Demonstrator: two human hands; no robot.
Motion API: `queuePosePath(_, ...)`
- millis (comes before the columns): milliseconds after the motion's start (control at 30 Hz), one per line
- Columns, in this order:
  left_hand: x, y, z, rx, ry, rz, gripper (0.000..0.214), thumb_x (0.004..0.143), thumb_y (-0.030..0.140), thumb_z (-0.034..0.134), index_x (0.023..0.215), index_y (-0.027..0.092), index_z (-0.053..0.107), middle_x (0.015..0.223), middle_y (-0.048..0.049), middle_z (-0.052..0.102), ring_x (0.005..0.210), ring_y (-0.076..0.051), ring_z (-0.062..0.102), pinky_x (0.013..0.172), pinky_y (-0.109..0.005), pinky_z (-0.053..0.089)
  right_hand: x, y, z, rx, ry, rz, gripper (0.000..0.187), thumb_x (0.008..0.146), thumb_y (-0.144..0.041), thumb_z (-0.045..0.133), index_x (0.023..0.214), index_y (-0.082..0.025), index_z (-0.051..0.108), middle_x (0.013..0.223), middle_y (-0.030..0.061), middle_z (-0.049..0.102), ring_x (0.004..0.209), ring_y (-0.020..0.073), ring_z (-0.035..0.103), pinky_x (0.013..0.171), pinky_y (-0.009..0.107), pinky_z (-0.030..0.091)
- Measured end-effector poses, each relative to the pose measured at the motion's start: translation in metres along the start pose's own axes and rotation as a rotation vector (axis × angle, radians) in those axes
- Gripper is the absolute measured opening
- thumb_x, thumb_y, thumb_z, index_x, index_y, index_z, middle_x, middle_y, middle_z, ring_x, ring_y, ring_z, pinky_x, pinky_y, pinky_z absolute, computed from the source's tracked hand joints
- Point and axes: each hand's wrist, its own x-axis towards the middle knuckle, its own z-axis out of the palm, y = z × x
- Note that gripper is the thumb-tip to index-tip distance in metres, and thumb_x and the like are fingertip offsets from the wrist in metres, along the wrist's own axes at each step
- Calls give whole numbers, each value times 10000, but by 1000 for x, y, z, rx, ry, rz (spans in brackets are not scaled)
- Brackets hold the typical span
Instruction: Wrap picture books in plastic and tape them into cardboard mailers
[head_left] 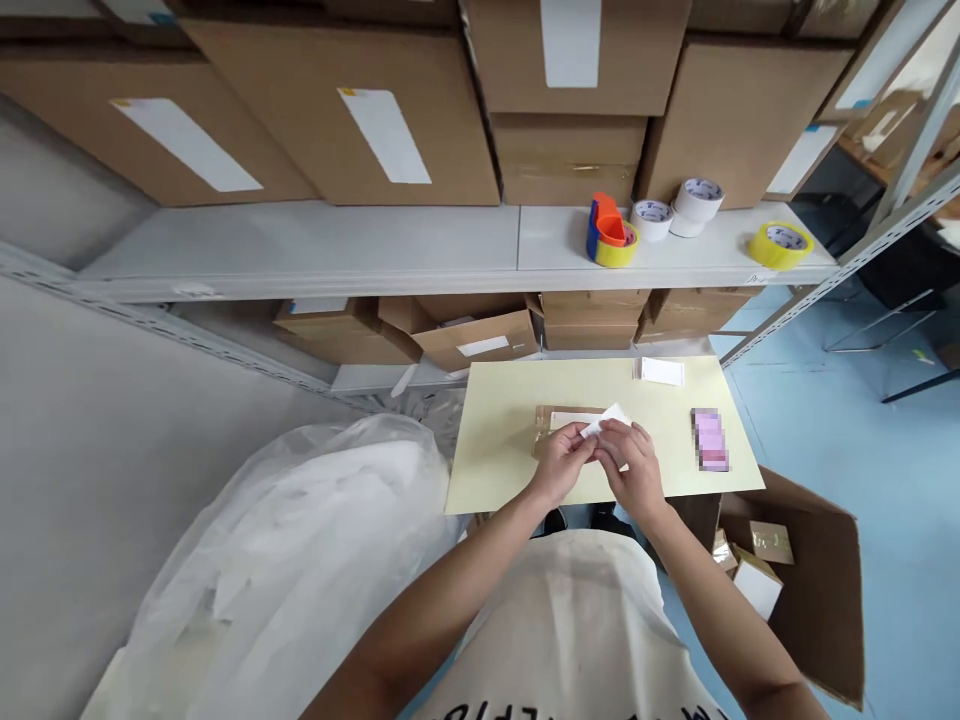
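Over the pale yellow table [495, 420], my left hand [561, 462] and my right hand [631, 468] come together, fingers pinched on a small white paper label [611, 414]. Beneath and behind them lies a small brown cardboard box [543, 424] with a white label on top, partly hidden by my hands. A small stack of white labels [661, 371] rests near the table's back edge. To the right of my right hand lies a pinkish-purple rectangular item [709, 440], blurred out.
Rolls of yellow tape [780, 246] and white tape [697, 205], plus an orange and blue tape dispenser [607, 225], stand on the grey shelf [337, 245]. A large carton [821, 590] holding small boxes is at lower right. White plastic sacking [300, 560] bulges at left.
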Motion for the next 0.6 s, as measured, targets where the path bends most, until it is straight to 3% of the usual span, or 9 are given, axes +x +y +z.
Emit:
queuePosePath(167,-33,8,-21,-216,-88,-55,492,616,549,818,797,187,537,757,9,697,711,-144,684,763,-298,526,-15,-21,3,-11,33,-56,141,932,-234,555,1057,-239,620,1111,91,736,1071,232,687,975,452,470)
queuePosePath(333,-49,9,-32,-164,-132,-73,518,618,570,813,756,184,498,696,31,645,692,-140,677,771,-296,503,-27,-35,1,-10,24,-31,129,940,-275,551,1040,-246,627,1075,85,748,1045,230,700,961,457,486)
queuePosePath(600,-57,11,-33,-73,-190,-79,507,638,571,795,753,185,488,686,48,618,667,-114,652,775,-288,494,-37,-44,-3,-29,13,-22,138,934,-266,563,1046,-245,640,1089,84,748,1068,227,691,994,456,458)
